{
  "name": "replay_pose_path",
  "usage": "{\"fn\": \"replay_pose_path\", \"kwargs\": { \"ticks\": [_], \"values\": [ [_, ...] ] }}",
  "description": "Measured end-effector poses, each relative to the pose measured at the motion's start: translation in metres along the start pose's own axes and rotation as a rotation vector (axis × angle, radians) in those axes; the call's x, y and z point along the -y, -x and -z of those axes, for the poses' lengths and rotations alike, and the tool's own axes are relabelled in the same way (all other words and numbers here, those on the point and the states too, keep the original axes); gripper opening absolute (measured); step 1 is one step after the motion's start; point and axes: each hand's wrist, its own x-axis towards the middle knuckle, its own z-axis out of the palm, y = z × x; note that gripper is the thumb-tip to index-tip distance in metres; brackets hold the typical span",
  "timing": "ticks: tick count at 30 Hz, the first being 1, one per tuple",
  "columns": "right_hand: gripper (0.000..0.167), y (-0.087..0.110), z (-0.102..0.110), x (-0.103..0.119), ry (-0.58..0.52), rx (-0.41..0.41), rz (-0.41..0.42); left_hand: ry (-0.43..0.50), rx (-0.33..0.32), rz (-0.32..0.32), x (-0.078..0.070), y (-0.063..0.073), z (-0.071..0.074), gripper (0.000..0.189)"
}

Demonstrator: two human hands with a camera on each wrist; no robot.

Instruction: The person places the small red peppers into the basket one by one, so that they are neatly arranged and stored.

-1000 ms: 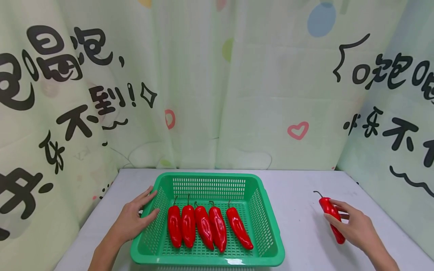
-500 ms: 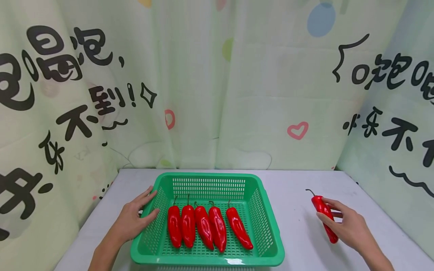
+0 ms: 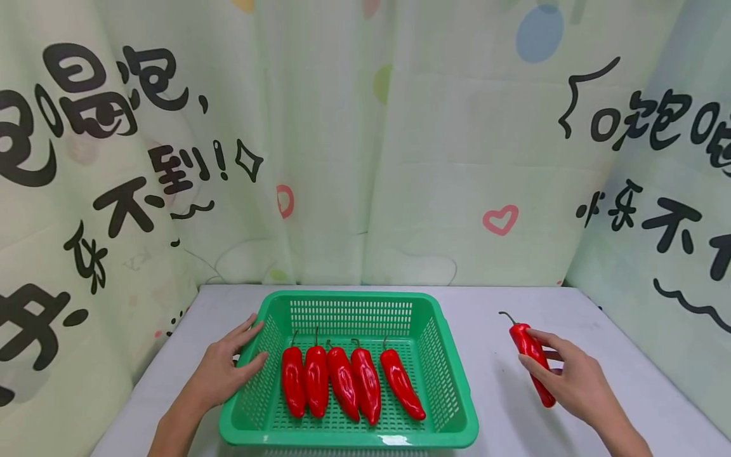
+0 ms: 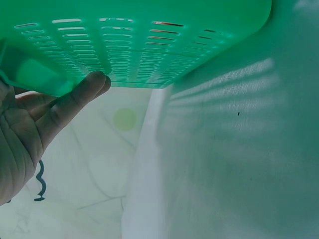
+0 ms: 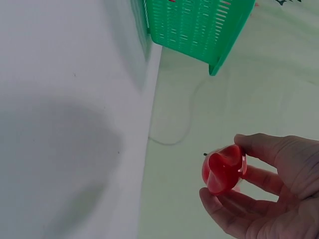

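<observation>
A red chili pepper (image 3: pixel 531 355) with a thin stem is pinched between the thumb and fingers of my right hand (image 3: pixel 573 374), over the table right of the basket. From the right wrist view the pepper (image 5: pixel 224 169) shows end-on between the fingertips. My left hand (image 3: pixel 225 368) holds the left rim of a green plastic basket (image 3: pixel 471 406), its thumb over the rim. The left wrist view has the left hand's fingers (image 4: pixel 65 107) against the basket's slotted outer wall (image 4: pixel 134 59). Several red peppers (image 3: pixel 342 384) lie side by side in the basket, stems pointing away.
The basket stands on a white table (image 3: pixel 485 304). Behind the table and along both sides hangs a pale green curtain (image 3: pixel 331 127) with black lettering and coloured shapes. The right hand's shadow falls on the tabletop.
My right hand has moved left with the pepper, closer to the basket. The left hand, the basket and the peppers in it have stayed put.
</observation>
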Motion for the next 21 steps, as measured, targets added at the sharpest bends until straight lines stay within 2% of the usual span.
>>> {"fn": "replay_pose_path", "kwargs": {
  "ticks": [21],
  "values": [
    [0.069,0.009,-0.014,0.039,-0.071,0.010,0.037,-0.001,-0.002,-0.002,0.002,-0.001,0.000,0.059]
  ]
}}
